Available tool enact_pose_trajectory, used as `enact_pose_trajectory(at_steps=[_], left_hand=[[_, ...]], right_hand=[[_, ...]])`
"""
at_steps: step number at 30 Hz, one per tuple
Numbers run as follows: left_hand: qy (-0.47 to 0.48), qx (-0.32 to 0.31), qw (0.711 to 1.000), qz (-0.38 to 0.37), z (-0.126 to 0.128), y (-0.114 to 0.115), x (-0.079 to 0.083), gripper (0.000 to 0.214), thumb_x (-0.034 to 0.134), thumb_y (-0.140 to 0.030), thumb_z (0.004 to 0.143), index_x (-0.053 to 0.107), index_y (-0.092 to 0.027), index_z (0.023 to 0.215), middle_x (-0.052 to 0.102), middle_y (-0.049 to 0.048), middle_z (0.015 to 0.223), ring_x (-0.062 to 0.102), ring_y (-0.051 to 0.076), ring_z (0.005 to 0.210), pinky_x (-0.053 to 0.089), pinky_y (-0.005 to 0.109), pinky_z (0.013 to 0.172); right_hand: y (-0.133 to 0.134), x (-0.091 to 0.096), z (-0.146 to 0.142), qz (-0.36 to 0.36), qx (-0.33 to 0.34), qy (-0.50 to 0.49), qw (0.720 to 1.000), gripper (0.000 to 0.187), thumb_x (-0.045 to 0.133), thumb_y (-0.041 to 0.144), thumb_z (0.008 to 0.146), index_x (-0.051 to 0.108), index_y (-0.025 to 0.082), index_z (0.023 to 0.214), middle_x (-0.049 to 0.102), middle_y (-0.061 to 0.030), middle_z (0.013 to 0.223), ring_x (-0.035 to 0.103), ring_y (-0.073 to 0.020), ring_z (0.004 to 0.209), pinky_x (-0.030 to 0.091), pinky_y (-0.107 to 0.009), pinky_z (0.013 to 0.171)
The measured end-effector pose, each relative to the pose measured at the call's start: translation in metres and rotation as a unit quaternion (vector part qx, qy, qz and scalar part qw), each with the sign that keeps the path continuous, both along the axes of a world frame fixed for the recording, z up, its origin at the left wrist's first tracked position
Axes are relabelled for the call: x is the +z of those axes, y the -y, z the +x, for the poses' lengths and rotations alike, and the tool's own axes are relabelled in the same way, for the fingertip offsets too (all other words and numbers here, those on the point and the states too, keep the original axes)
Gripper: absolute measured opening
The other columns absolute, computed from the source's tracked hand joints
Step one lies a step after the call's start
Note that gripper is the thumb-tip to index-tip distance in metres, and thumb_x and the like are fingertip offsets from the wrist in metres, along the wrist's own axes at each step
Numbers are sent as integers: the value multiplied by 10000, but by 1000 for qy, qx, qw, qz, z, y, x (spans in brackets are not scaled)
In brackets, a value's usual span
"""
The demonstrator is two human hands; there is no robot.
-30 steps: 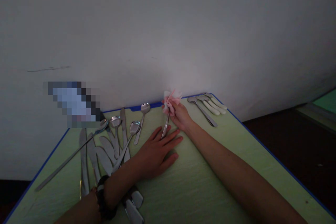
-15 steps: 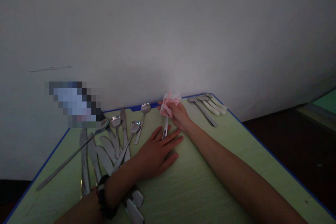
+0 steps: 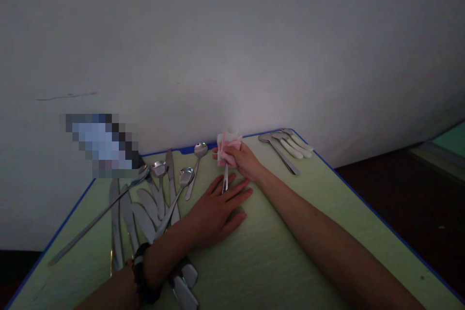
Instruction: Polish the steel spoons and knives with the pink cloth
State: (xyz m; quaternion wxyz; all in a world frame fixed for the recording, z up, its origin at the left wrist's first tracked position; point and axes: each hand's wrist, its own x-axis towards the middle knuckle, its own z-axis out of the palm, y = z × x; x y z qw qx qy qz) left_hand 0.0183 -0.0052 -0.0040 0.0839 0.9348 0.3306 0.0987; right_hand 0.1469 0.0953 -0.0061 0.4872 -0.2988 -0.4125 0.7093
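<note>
The right hand (image 3: pixel 246 161) clutches pink cloth (image 3: pixel 228 156) that partly hides a utensil (image 3: pixel 225 179); I can't tell whether the spread left hand (image 3: pixel 212 213) grips it.

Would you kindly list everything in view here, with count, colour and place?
wall: one, greyish, background
table: one, green, blue-edged, centre
pixelated object: one, bluish, far left
spoons: four or more, silver, left
knives: several, silver, left; some hidden
another spoon: one or more, silver, right
white-handled cutlery: several, silver and white, right corner
cloth: one, pink-and-white, far centre
silver utensil: one, silver, below the cloth
floor: one, dark, right
wristband: one, black, left wrist
left hand: one, bare, at the silver utensil's near end
right hand: one, bare, gripping the cloth
</note>
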Motion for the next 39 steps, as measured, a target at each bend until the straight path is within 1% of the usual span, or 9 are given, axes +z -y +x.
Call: enact_pose_trajectory(at_steps=[7,10,13,16,20,25,31,36,39], left_hand=[[-2,-1,1000,-3,0,0,0,505,353,-407,942,290,-273,1425,310,13,1497,213,249,1391,163,488,1138],[-10,3,1000,-8,0,1,0,505,338,-415,946,281,-275,1428,296,6,1503,210,251,1392,150,489,1140],[-18,4,1000,-12,0,0,0,508,326,-420,948,271,-274,1432,291,1,1505,210,253,1392,140,489,1141],[-18,4,1000,-11,0,0,0,508,314,-424,950,272,-269,1432,303,7,1500,223,253,1388,150,492,1138],[-13,1,1000,-5,0,0,0,502,310,-420,952,290,-259,1427,301,11,1501,209,250,1393,164,482,1138],[-8,0,1000,14,0,-1,-5,460,281,-345,966,303,-272,1420,310,-10,1497,190,220,1400,156,455,1148],[-20,4,1000,17,0,-1,-3,452,289,-327,963,326,-262,1409,302,-23,1501,190,223,1399,169,447,1149],[-12,5,1000,14,1,-1,-2,451,302,-330,960,335,-264,1405,334,-13,1486,188,217,1400,153,456,1156],[-7,6,1000,13,1,-1,-3,451,312,-333,957,342,-265,1402,339,-10,1484,189,220,1400,142,465,1157]], right_hand=[[-10,-8,1,-33,-104,-71,992,126,582,197,725,598,184,848,682,-18,802,643,-136,691,536,-267,648],[-12,-11,-1,-2,-129,-58,990,127,586,218,724,571,190,848,661,-4,785,628,-124,647,534,-275,647],[-9,-12,-5,49,-139,-9,989,160,597,277,732,543,201,861,629,11,751,605,-116,605,532,-277,605],[-6,-11,-6,77,-118,30,990,203,622,327,725,538,203,862,615,15,746,592,-115,597,539,-289,595],[-4,-9,-4,98,-55,50,992,227,631,388,727,559,188,807,606,18,698,581,-109,562,540,-282,593],[-4,-8,0,73,-16,40,996,286,660,436,699,600,186,822,651,-6,737,615,-130,608,518,-249,570],[-3,-8,2,54,25,49,997,302,637,442,718,649,157,816,684,-31,729,628,-142,663,502,-234,593],[-5,-10,5,81,56,97,990,266,589,404,756,662,149,774,688,-25,690,597,-118,563,460,-213,536],[-6,-11,6,100,68,141,983,249,572,361,767,668,138,712,685,-26,655,590,-118,565,449,-207,532]])
